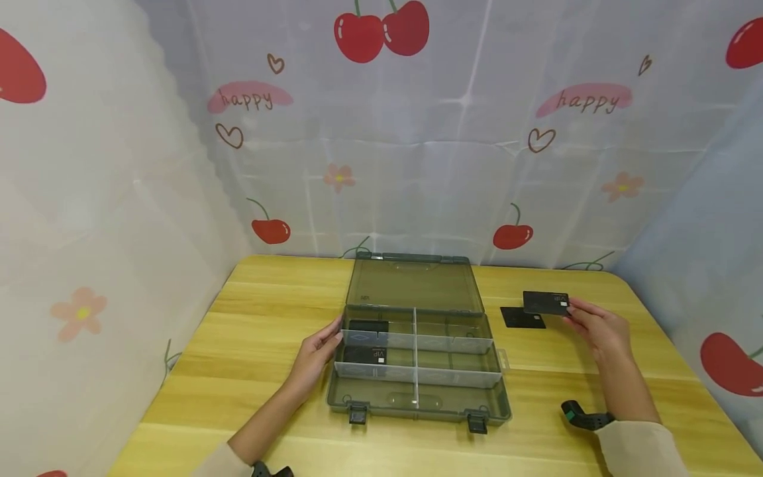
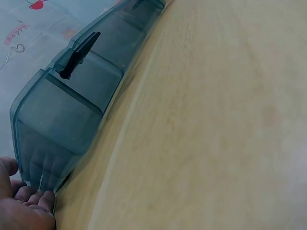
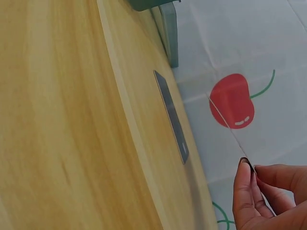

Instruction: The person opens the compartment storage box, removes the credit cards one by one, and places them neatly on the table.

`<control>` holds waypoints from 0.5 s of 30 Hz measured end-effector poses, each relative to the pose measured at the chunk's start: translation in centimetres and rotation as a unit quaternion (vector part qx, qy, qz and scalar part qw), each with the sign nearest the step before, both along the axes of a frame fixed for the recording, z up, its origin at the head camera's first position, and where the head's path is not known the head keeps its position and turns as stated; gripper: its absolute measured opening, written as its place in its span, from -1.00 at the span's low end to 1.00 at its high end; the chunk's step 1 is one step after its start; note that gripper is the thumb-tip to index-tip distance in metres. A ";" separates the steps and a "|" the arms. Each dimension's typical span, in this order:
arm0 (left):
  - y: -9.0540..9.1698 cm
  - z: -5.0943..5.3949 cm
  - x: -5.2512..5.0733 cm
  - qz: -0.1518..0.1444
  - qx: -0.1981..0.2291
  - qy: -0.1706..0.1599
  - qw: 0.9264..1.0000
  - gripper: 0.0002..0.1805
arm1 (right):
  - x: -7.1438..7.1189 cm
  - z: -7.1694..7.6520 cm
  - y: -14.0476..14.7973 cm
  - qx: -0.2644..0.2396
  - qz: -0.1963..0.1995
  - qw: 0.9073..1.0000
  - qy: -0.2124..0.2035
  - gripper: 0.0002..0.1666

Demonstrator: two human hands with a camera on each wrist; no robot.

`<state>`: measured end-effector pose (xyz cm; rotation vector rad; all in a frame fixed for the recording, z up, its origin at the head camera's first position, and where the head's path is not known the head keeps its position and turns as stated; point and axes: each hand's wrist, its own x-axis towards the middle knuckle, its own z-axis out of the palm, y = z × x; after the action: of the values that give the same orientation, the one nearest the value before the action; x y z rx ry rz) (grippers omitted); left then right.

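Observation:
My right hand (image 1: 602, 331) pinches a black card (image 1: 545, 303) by its right end, above the table; the right wrist view shows this card (image 3: 229, 125) edge-on between thumb and fingers. A second black card (image 1: 515, 318) lies on the table just below it. In the middle stands a clear grey-green compartment box (image 1: 419, 411), lid raised at the back. My left hand (image 1: 316, 354) grips its left side, thumb at the rim, and in the left wrist view its fingers (image 2: 36, 197) curl against the box's lower edge. A black VIP card (image 1: 365, 356) sits in the left middle compartment.
Something black (image 1: 368, 326) lies in the back left compartment. Dividers (image 1: 415, 358) split the box, and two latches (image 1: 357, 415) hang at its front. A patterned curtain (image 1: 405, 199) with cherries surrounds the wooden table (image 1: 238, 371) at the back and sides.

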<state>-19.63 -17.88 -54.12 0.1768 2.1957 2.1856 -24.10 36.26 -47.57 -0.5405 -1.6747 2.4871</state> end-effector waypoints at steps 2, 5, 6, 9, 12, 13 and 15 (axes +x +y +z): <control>0.0 0.0 0.0 0.000 0.003 0.000 1.000 -0.42 | 0.0 -0.2 0.2 0.002 -0.002 1.000 -0.007 -0.69; 0.0 -0.1 0.1 0.000 0.006 -0.002 1.000 -0.44 | 0.1 -0.4 0.5 0.002 -0.005 1.000 -0.016 -0.69; 0.0 -0.1 0.1 -0.001 0.006 -0.004 1.000 -0.44 | 0.0 -0.5 0.6 0.001 -0.006 1.000 -0.019 -0.68; -0.1 -0.2 0.1 0.001 0.000 -0.006 1.000 -0.44 | -0.1 -0.8 0.9 0.001 -0.008 1.000 -0.024 -0.68; 0.0 -0.1 0.0 0.001 -0.001 -0.006 1.000 -0.44 | -0.2 -1.0 1.3 0.008 -0.014 1.000 -0.025 -0.70; 0.0 -0.1 -0.1 0.000 -0.002 -0.005 1.000 -0.44 | -0.2 -1.0 1.4 0.009 -0.015 0.999 -0.027 -0.70; 0.0 0.0 -0.1 -0.003 0.002 -0.006 1.000 -0.44 | -0.2 -1.2 1.7 0.008 -0.018 0.999 -0.031 -0.71</control>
<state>-19.73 -17.84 -54.13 0.1685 2.1815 2.1834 -24.30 37.95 -48.75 -0.6482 -1.6881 2.4543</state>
